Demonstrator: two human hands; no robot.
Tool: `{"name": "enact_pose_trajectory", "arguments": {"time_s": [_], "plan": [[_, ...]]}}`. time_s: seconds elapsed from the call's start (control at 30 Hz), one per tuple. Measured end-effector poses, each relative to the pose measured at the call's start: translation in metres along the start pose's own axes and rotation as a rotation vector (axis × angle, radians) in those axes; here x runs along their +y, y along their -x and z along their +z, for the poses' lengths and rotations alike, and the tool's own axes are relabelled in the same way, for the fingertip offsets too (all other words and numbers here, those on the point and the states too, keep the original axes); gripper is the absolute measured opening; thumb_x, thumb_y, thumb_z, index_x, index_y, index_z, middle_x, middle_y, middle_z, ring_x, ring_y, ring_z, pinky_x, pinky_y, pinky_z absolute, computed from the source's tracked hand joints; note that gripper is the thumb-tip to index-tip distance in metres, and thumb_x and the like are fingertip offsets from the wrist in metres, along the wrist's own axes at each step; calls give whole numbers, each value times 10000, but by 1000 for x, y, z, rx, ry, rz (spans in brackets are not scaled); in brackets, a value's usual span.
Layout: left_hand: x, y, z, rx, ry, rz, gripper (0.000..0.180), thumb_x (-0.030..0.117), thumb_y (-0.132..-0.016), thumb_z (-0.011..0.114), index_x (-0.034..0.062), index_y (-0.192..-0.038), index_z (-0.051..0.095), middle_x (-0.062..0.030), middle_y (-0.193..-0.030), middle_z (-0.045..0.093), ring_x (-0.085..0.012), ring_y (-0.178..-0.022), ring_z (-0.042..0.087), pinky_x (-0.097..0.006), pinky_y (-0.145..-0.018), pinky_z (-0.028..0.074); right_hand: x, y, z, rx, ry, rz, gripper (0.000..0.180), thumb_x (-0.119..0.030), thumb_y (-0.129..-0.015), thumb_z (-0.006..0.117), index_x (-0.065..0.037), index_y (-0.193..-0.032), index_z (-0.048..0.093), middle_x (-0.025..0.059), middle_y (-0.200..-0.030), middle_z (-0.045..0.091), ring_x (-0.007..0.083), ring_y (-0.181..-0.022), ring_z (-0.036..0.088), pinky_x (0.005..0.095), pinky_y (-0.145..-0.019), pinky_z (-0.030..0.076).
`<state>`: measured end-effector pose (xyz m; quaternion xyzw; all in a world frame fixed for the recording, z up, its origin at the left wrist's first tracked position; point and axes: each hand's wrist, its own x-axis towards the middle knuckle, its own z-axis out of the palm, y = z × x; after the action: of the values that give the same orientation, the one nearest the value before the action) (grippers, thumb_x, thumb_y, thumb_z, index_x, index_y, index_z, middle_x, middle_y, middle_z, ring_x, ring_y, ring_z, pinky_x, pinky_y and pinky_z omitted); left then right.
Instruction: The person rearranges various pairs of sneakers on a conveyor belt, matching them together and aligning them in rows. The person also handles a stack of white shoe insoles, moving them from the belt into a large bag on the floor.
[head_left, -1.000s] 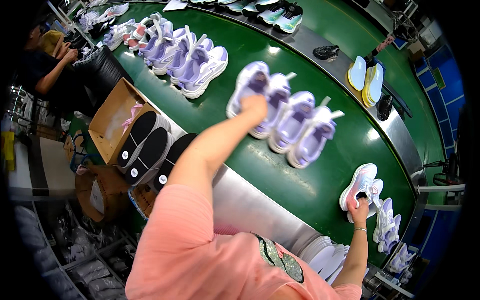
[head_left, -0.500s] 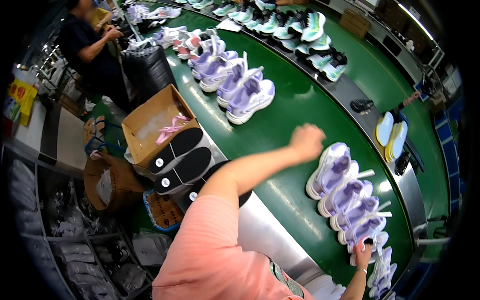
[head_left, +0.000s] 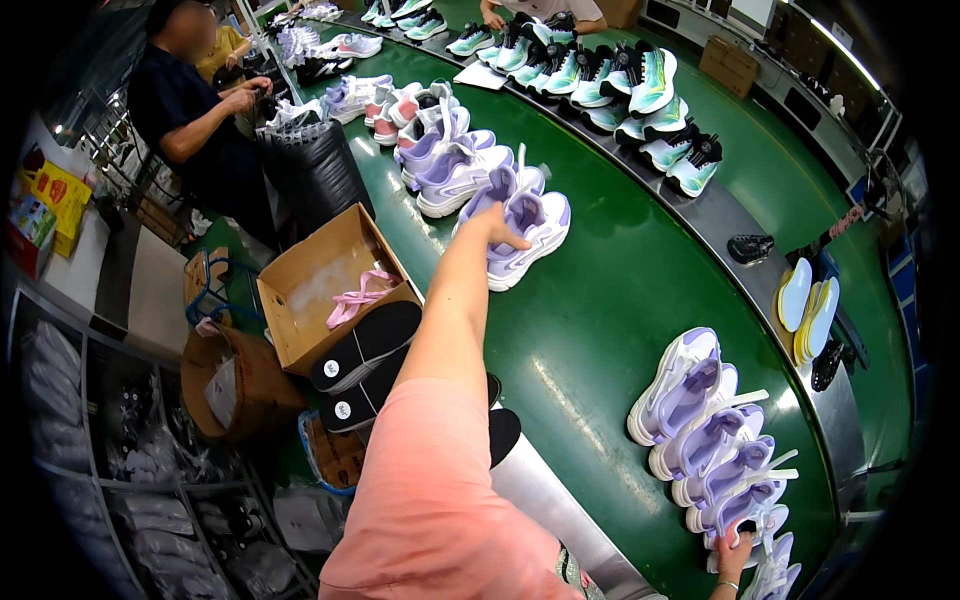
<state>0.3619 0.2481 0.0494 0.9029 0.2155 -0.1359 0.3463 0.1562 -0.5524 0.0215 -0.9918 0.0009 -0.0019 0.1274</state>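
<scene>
While the left hand point(head_left: 497, 225) has swung left from the near lavender pairs to touch a far lavender sneaker point(head_left: 527, 235) on the green bench point(head_left: 600, 300), grip loosely open, the right hand point(head_left: 735, 552) stays on a near-right shoe point(head_left: 752, 524), its grip hard to tell.

A lavender and white sneaker point(head_left: 525, 238) is lying on its side just above the centre of the frame, sole edge facing lower right, on the green surface point(head_left: 600, 300); fingertips are touching its near end. It is sitting at the front of a row of matching shoes. At lower right, another lavender and white sneaker point(head_left: 745, 515) is lying last in a second row, with white tags sticking out, a hand touching its lower end.
</scene>
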Motion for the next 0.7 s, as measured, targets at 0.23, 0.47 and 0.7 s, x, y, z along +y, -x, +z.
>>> {"name": "enact_pose_trajectory", "arguments": {"time_s": [0.23,0.47,0.7], "plan": [[4,12,24,91,-99,-14,765,280,-526,736,44,-1149,360,-190,-1087,493,-314,-989,497,-373,-818,408,-22,3,-25,-74,97,60,535,-475,-674,587,57,-667,534,187,-578,516,290,-544,478,420,-525,372],[45,61,88,271,-243,-66,283,157,-779,419,77,-1051,421,-157,-962,564,-296,-888,557,-399,-726,450,-72,20,-26,-120,92,-28,514,-479,-712,537,33,-673,550,182,-596,528,311,-563,494,419,-539,375],[153,145,172,30,9,45,404,182,-851,258,-62,-1169,311,-268,-956,532,-375,-896,531,-434,-777,421,-25,28,28,71,95,-127,465,-376,-712,551,21,-951,516,208,-999,511,369,-943,458,421,-816,360]]}}
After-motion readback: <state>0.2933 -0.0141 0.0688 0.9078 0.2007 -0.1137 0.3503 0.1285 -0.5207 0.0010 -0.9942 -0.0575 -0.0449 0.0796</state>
